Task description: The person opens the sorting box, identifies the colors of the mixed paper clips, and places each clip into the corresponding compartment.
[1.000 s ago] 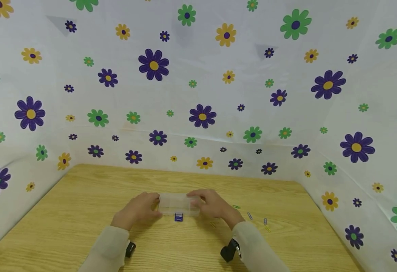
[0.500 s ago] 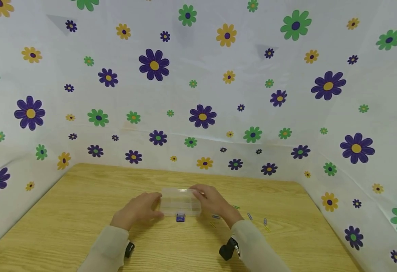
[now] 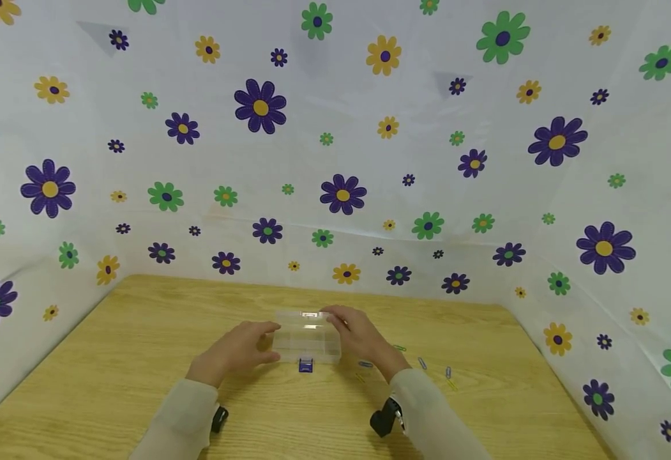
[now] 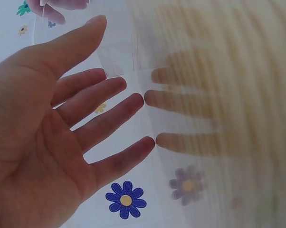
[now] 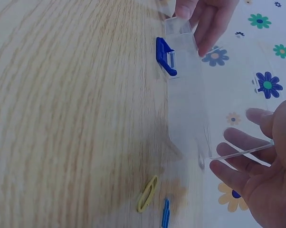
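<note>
A clear plastic compartment box (image 3: 297,349) stands on the table, its blue latch (image 3: 306,366) facing the person. Its transparent lid (image 3: 297,319) is raised and tilted back. At the box's left end is my left hand (image 3: 233,350); in the left wrist view its fingers (image 4: 109,121) are straight and spread, with the thumb apart from them. My right hand (image 3: 364,337) holds the lid at its right side, the lid's edge (image 5: 240,153) running between thumb and fingers in the right wrist view. I see nothing in the box's compartments, though glare blurs them.
Several paper clips lie right of the box: a blue clip (image 3: 365,364) and a yellow clip (image 3: 361,377) close by, a green clip (image 3: 399,348) behind the right wrist, others farther right. Flower-printed white sheets (image 3: 289,160) enclose the wooden table (image 3: 157,332).
The lid has swung up and back with my right hand, which has shifted slightly away from the person. My left hand stays at the box's left end, its fingers a little more extended.
</note>
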A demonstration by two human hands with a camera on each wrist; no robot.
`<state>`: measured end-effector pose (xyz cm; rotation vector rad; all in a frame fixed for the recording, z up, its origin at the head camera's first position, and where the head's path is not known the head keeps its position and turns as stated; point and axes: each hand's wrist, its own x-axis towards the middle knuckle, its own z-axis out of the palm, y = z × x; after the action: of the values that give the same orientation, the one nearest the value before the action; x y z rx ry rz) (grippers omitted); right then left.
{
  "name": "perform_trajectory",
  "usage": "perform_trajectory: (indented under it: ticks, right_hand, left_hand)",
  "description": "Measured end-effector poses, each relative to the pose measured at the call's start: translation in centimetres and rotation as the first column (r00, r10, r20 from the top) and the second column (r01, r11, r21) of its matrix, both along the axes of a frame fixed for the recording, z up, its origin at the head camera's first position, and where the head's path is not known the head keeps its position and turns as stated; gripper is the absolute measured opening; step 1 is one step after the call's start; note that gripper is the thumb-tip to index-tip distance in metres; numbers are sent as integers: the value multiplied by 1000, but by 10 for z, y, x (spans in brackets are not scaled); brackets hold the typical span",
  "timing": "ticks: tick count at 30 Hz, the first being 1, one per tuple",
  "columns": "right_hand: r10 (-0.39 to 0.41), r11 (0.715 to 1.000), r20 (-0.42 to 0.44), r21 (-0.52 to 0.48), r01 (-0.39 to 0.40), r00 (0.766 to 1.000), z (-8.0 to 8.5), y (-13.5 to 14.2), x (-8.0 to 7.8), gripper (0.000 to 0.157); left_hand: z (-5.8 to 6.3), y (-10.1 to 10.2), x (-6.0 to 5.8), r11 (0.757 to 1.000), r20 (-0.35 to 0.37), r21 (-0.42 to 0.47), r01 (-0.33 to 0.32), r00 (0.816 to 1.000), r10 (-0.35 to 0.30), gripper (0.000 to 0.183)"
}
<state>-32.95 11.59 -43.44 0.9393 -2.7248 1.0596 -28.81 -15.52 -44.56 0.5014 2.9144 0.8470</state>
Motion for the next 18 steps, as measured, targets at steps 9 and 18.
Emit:
perform_trajectory:
  ticks: [9,18]
  right_hand:
    - [-105,992,-180,-92,90,978,0,-3,3,25]
    - [-154,988,-449,-80,132,880,2,-7,4,23]
  left_hand:
    - [-1,4,1,1000,19,-8,-21,1000,21,59]
    - [3,4,2,999,16,-22,-26,1000,26,61]
